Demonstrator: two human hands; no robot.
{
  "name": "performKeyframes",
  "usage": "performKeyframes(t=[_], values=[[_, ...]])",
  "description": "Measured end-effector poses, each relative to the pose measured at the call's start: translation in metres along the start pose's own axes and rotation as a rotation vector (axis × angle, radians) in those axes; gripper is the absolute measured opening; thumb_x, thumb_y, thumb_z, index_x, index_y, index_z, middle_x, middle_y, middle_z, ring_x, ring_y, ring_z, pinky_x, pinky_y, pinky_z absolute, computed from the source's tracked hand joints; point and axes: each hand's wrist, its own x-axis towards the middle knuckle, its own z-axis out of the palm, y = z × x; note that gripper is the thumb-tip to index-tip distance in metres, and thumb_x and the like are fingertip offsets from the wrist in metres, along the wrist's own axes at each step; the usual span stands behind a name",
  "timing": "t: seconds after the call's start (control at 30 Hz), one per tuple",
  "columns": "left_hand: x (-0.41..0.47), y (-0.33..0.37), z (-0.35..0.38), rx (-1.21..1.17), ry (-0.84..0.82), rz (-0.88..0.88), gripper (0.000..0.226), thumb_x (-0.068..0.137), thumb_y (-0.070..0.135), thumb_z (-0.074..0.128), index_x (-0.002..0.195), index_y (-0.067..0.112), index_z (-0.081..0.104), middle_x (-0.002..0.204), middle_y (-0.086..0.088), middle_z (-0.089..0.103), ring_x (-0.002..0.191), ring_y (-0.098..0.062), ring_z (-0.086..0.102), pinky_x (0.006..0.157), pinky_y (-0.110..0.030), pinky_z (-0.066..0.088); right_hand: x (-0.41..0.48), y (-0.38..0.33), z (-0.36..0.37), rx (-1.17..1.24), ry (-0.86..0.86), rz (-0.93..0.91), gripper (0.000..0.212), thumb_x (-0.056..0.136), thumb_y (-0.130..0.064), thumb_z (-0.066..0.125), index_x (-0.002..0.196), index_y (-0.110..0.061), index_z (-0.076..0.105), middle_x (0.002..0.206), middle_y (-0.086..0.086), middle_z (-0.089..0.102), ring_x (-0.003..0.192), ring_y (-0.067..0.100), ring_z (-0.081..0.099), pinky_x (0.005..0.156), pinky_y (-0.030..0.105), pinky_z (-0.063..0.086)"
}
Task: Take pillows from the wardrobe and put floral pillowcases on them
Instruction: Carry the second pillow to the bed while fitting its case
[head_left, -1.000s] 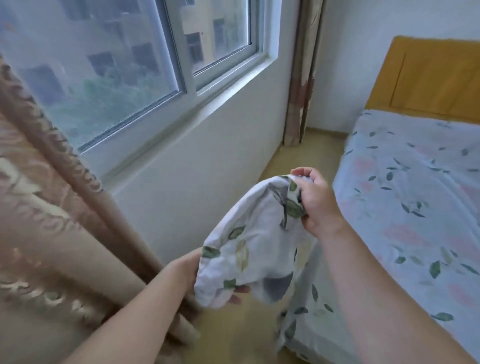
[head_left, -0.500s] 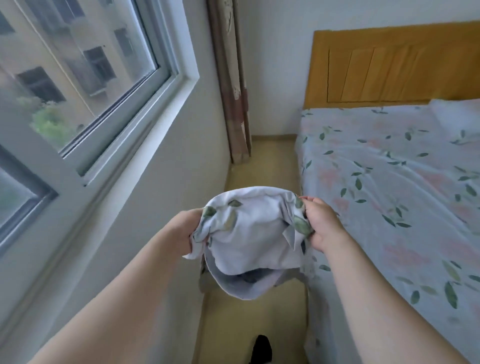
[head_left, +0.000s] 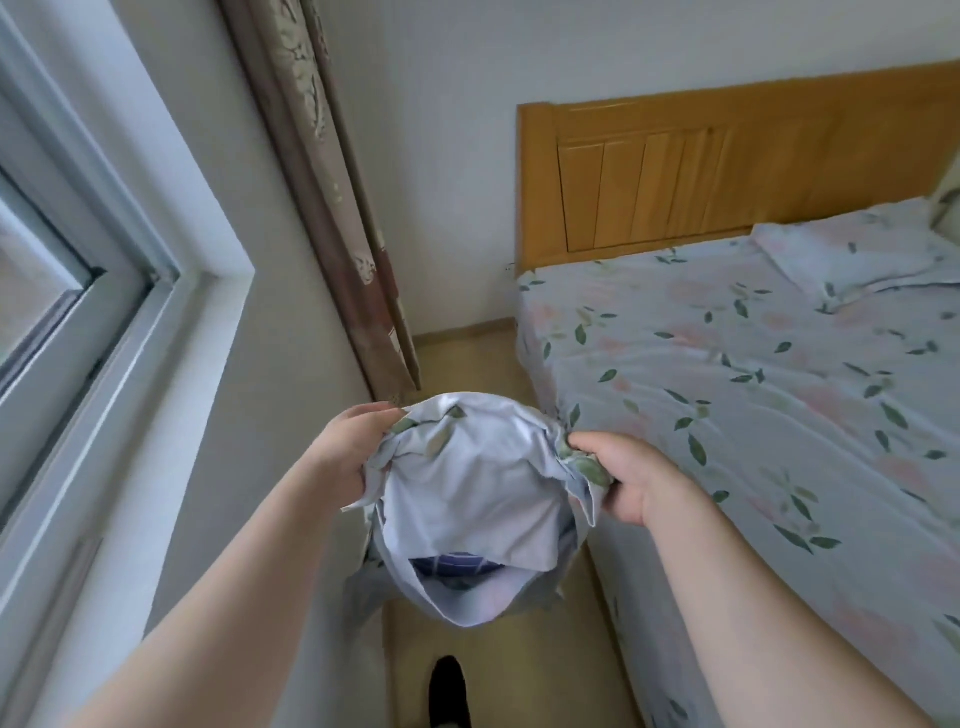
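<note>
Two grips: left hand (head_left: 337, 452), right hand (head_left: 631, 483) fingers (head_left: 587, 441) clutch pillowcase (head_left: 467, 483) | bed (head_left: 727, 389) right | window (head_left: 130, 291) left

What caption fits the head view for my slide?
The left hand and right hand grip a bunched floral pillowcase open beside the bed.

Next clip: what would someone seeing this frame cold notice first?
The floral pillowcase at centre is bunched up and held open above the floor beside the bed, with the left hand and the right hand each gripping a gathered edge. To the right lies the bed in a matching leaf-print sheet, backed by an orange wooden headboard. A brown patterned curtain hangs down the wall at upper left.
</note>
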Motion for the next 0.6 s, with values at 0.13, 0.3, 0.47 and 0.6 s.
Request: performKeyframes(t=[0.13,0.3,0.47,0.6], values=[[0.1,0.08,0.02,-0.009,0.022,-0.008,0.02,0.085,0.013,0.073,0.105,0.015,0.07,0.091,-0.01,0.072,0.069,-0.022,0.069,0.051,-0.023,0.056,0.055,-0.07,0.025,0.014,0.121,0.046,0.023,0.092,-0.02,0.061,0.071,-0.011,0.059,0.051,0.005,0.054,0.037,0.017,0.048,0.038,0.022,0.039],[0.21,0.181,0.059,0.142,-0.144,0.055,0.065,0.049,0.022,0.084,0.112,0.012,0.072,0.099,-0.02,0.075,0.089,-0.037,0.074,0.084,-0.051,0.06,0.131,-0.153,0.03,0.066,0.161,0.054,0.028,0.091,-0.018,0.054,0.063,-0.016,0.049,0.052,0.004,0.043,0.037,0.017,0.037,0.034,0.018,0.028],[0.304,0.263,0.13,0.413,-0.229,0.205,0.037,0.066,0.024,0.076,0.099,0.007,0.075,0.087,-0.008,0.075,0.081,-0.024,0.071,0.065,-0.027,0.054,0.216,-0.23,0.011,-0.128,0.192,0.063,0.03,0.09,-0.024,0.05,0.06,-0.019,0.044,0.049,0.001,0.041,0.039,0.016,0.033,0.038,0.016,0.02],[0.388,0.331,0.213,0.744,-0.288,0.28,0.021,0.083,0.028,0.068,0.089,0.008,0.075,0.086,-0.006,0.074,0.077,-0.021,0.069,0.059,-0.022,0.052,0.301,-0.3,-0.013,-0.21,0.218,0.065,0.025,0.08,-0.029,0.053,0.058,-0.019,0.047,0.045,0.002,0.047,0.032,0.016,0.039,0.041,0.021,0.028]])
